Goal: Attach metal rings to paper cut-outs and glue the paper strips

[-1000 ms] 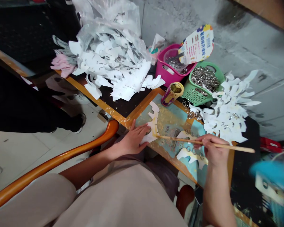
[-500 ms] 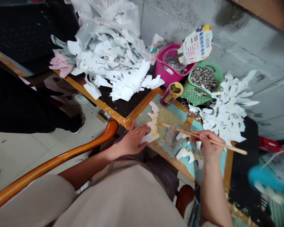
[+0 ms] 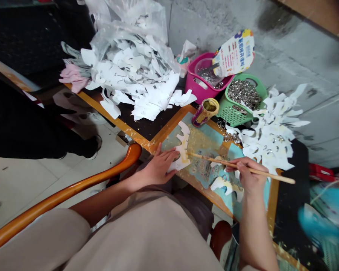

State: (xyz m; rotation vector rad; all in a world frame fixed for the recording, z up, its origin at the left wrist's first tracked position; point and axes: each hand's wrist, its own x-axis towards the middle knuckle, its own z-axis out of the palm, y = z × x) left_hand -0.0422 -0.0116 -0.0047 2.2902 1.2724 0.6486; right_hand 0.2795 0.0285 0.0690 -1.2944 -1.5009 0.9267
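The left grip (image 3: pixel 158 165) is open, and its fingers lie flat on a white cut paper piece (image 3: pixel 182 150), which rests on a wooden-framed board (image 3: pixel 169 127). The right grip (image 3: pixel 250 175) is clamped on a thin wooden stick (image 3: pixel 214 161), with the tip just beside the paper. At right, a blue thing (image 3: pixel 324 218) is too blurred to make out.

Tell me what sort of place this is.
Probably a makeshift piecework workshop, not a proper factory: heaps of cut white paper offcuts, a green plastic basket full of metal rings, and a smeared, wood-framed work board.
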